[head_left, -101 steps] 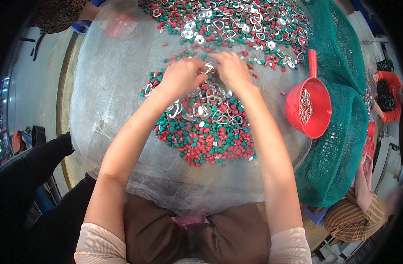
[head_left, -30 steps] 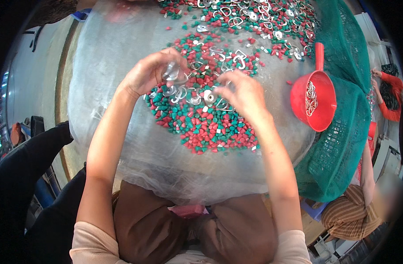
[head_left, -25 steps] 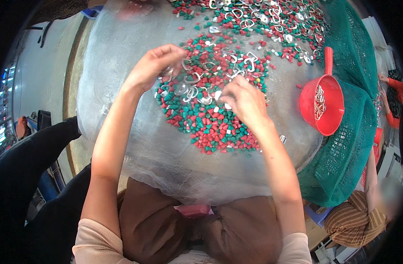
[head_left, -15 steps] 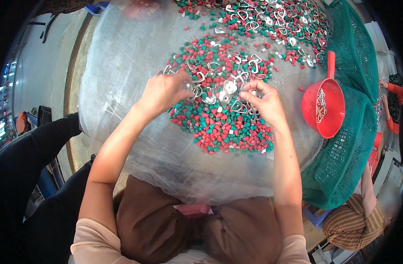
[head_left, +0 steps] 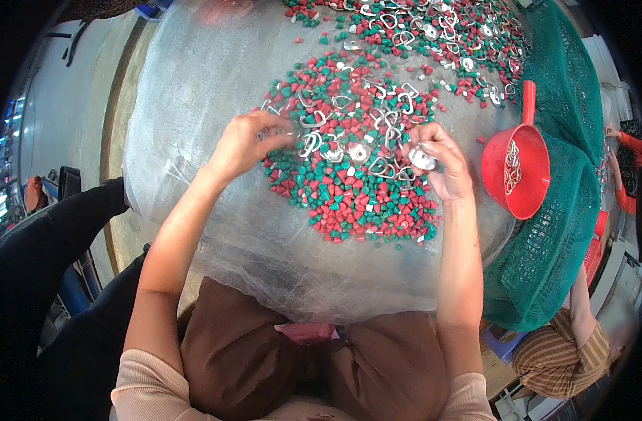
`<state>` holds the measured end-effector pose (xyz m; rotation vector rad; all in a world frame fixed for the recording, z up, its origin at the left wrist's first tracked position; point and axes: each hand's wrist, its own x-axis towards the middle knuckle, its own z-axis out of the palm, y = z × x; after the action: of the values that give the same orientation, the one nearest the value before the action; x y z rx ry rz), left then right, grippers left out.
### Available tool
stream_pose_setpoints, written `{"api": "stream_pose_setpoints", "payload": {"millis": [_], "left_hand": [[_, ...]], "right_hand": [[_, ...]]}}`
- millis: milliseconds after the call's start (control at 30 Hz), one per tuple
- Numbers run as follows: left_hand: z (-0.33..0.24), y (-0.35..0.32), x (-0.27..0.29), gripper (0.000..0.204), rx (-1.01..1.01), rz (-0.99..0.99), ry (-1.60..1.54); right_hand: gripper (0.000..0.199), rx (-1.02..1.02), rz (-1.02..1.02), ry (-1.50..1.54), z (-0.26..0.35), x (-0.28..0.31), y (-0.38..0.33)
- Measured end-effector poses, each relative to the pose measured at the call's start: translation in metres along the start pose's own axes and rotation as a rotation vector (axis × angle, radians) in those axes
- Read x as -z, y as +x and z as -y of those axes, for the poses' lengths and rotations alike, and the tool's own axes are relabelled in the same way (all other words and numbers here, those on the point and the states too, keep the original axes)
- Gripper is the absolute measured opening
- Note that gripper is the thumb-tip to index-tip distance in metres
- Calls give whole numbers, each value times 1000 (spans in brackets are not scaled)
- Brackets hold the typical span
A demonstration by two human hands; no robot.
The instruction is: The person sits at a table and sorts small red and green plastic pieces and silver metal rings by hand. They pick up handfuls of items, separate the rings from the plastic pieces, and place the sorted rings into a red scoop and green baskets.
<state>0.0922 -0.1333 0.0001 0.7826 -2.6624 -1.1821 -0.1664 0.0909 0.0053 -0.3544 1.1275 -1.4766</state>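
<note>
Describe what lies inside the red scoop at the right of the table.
The red scoop holds a small cluster of silvery metal rings on its bottom. Whatever sits under those rings is covered.

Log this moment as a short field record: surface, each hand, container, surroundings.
surface: translucent white mesh sheet covered with a heap of small red and green cone-shaped pieces mixed with silver metal rings
left hand: fingers in the heap's left edge, touching rings
right hand: pinching a silver metal piece
container: red plastic scoop holding rings, on green netting
</note>
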Motion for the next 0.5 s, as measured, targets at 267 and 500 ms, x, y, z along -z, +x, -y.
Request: {"api": "stream_pose_setpoints", "payload": {"millis": [267, 500], "left_hand": [[6, 10, -5, 14, 101, -70, -221], [0, 8, 8, 26, 328, 212, -1658]], "right_hand": [[32, 183, -110, -1432, -26, -57, 5], [17, 252, -94, -980, -29, -33, 1]]}}
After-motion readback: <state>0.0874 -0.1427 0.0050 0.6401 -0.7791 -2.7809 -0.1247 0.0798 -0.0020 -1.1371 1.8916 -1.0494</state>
